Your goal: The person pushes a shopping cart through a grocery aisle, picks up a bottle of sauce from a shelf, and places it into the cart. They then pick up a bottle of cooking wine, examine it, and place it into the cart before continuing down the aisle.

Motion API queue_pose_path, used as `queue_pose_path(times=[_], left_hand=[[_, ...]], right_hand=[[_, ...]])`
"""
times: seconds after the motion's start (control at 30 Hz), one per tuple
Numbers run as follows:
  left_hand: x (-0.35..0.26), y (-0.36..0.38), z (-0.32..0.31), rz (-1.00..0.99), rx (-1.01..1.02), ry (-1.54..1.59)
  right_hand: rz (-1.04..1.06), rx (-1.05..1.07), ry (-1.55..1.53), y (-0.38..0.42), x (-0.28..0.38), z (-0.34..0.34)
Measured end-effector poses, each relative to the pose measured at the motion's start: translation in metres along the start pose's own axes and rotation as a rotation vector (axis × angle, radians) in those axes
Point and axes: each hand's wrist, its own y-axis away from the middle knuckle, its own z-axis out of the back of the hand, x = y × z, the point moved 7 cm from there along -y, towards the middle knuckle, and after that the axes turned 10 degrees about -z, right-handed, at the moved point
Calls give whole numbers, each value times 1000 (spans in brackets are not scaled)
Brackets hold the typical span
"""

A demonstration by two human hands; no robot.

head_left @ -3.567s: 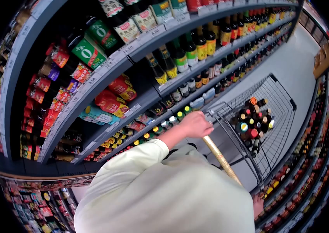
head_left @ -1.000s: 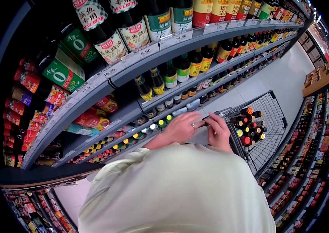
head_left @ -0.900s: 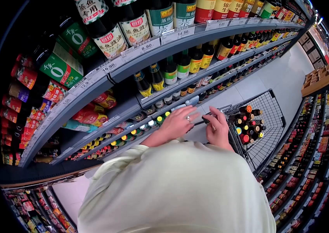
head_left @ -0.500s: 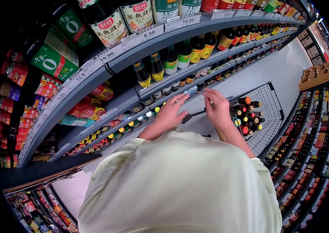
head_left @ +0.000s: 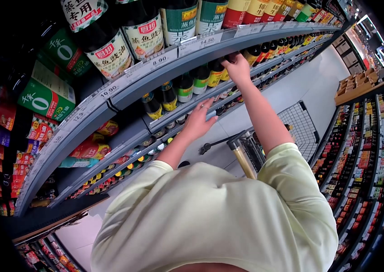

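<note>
My right hand point(head_left: 237, 69) reaches into the shelf below the top one, its fingers bent around the dark top of a sauce bottle point(head_left: 232, 58). The rest of that bottle is partly covered by the hand. Beside it stand bottles with yellow labels point(head_left: 215, 76) and a bottle with a green-and-white label point(head_left: 200, 81). Lower and to the left, my left hand point(head_left: 196, 120) wears a ring and is open, fingers stretched toward the front edge of the shelf point(head_left: 180, 112), holding nothing.
Large bottles with white labels point(head_left: 109, 59) fill the top shelf above a price strip point(head_left: 158, 61). A wire shopping cart point(head_left: 309, 136) with a tan handle point(head_left: 244, 161) stands at right, partly behind my right arm. Farther right runs another stocked shelf point(head_left: 359, 149); cardboard boxes point(head_left: 355, 86) sit beyond.
My right hand has moved up and forward from beside the left hand to a bottle on the shelf. My left hand has shifted slightly left. The bottles in the cart are now hidden.
</note>
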Motion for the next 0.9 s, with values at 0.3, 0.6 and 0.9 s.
queue_pose_path(times=[0.3,0.6,0.9], left_hand=[[13,-32,-2,109,-70,31],[28,-29,4,191,-222,95],[35,-46,-15,224,-137,166]], right_hand=[[253,-149,15,-16,25,-9],[176,-60,-197,-3,18,-14],[137,-117,53,5,22,0]])
